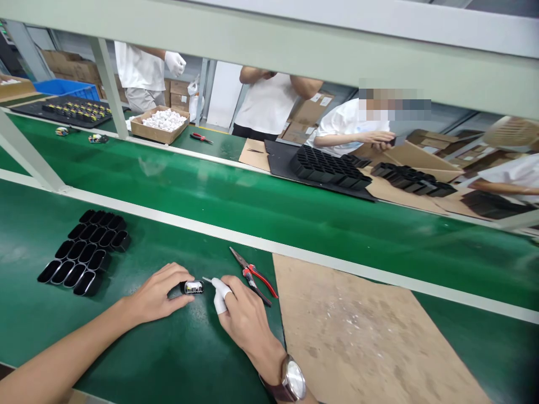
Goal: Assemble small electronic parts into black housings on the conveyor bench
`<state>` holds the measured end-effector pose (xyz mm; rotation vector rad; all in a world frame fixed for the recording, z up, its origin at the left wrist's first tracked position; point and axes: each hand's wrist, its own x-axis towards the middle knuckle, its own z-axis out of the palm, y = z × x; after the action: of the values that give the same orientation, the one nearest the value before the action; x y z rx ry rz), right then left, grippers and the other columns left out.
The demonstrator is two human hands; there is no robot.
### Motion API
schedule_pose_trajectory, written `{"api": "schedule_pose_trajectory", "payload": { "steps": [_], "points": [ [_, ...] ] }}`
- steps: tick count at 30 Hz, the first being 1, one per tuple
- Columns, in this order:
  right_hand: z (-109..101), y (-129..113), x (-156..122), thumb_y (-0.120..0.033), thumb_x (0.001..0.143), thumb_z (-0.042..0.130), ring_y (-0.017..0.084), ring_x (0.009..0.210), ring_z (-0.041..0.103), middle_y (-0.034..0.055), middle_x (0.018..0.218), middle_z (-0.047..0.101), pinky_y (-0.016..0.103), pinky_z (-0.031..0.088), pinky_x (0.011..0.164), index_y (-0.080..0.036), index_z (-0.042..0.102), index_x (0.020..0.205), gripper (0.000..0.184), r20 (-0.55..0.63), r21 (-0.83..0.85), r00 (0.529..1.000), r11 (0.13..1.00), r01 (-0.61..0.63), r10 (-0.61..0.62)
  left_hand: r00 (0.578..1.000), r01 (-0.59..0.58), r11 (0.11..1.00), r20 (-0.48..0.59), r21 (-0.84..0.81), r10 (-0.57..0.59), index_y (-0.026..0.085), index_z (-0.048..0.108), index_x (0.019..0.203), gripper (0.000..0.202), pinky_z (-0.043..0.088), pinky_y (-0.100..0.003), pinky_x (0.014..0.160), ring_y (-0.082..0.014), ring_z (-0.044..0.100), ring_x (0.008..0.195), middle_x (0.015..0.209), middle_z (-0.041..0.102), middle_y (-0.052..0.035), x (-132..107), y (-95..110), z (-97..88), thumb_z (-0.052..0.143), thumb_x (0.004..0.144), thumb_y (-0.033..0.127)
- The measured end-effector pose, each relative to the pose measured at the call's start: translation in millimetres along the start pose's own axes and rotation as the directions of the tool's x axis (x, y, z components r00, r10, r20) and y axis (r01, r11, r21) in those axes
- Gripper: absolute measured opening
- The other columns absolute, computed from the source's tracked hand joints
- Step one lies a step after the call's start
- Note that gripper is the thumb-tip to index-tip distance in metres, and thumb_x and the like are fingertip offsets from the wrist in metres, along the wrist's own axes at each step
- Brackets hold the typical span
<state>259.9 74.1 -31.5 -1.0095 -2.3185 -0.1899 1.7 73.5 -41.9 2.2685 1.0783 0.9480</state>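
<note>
My left hand grips a small black oval housing between thumb and fingers. Its open end faces me and shows a white part and small electronic pieces inside. Just to the right, my right hand is closed, with white finger covers on the thumb and a finger. A thin metal tool sticks out of this pinch toward the housing, its tip slightly apart from it; most of the tool is hidden. Long-nose pliers with red and black handles lie beyond my right hand.
Several empty black housings stand in rows at left. A cardboard sheet lies at right. Past a pale rail runs a green belt; across it are co-workers, a box of white parts and stacked black housings.
</note>
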Motion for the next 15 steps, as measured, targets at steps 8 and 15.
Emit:
{"api": "schedule_pose_trajectory", "payload": {
  "steps": [8,15],
  "points": [
    [16.6,9.9,-5.2,-0.001,0.097,0.043,0.026,0.088,0.064,0.0122,0.106,0.067,0.042,0.055,0.077,-0.018,0.065,0.109,0.030,0.056,-0.038,0.992,0.993,-0.110,0.112,0.995,0.069,0.998,0.073,-0.006,-0.068,0.025,0.066,0.125,0.025,0.060,-0.034,0.093,-0.0227,0.073,0.105,0.116,0.075,-0.0068,-2.2,-1.9,-3.2,0.069,0.100,0.027],
    [5.9,-11.3,6.7,-0.021,0.104,0.059,0.028,0.115,0.061,0.0136,0.128,0.065,0.048,0.057,0.096,-0.020,0.054,0.143,0.039,0.102,0.379,0.994,0.925,-0.017,-0.024,0.982,0.164,0.986,0.100,-0.023,-0.160,0.027,0.062,0.129,0.032,0.061,-0.036,0.096,-0.0230,0.073,0.111,0.122,0.074,-0.0049,-4.8,-6.0,-0.8,0.072,0.099,0.032]
  ]
}}
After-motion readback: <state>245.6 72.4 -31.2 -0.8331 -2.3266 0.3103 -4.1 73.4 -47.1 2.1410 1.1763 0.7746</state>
